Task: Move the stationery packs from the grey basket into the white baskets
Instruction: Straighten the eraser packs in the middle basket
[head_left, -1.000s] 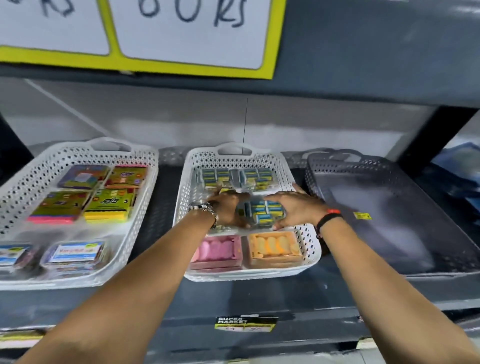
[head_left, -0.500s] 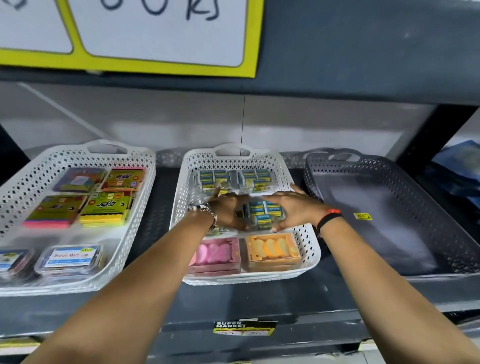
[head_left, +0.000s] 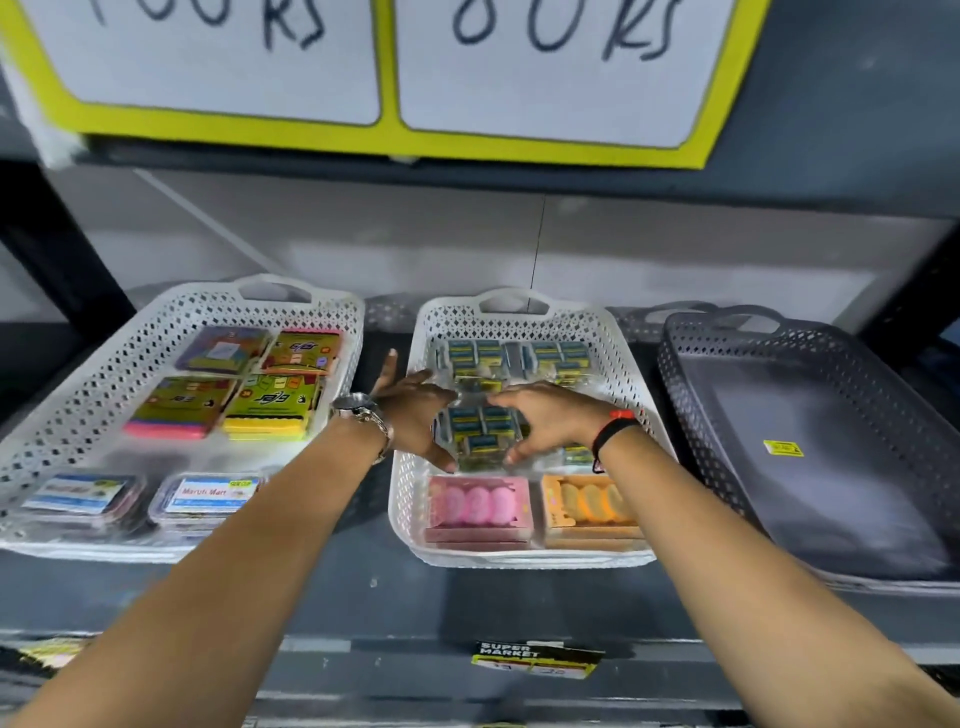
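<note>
Partly hand-hidden eraser pack (head_left: 480, 434)

Dark grey metal shelf (head_left: 415, 597) carried a black-and-yellow "SUPER MARKET" label (head_left: 535, 659) on its front edge. Pale grey back wall (head_left: 623, 244) behind. Yellow-framed white sign boards (head_left: 545, 67) hung above, handwritten lettering blurred.

Both arms stretched forward, nearly straight. Left hand (head_left: 415, 415) and right hand (head_left: 550, 421) close together, palms turned inward, fingers curved. Watch on left wrist, band on right.
</note>
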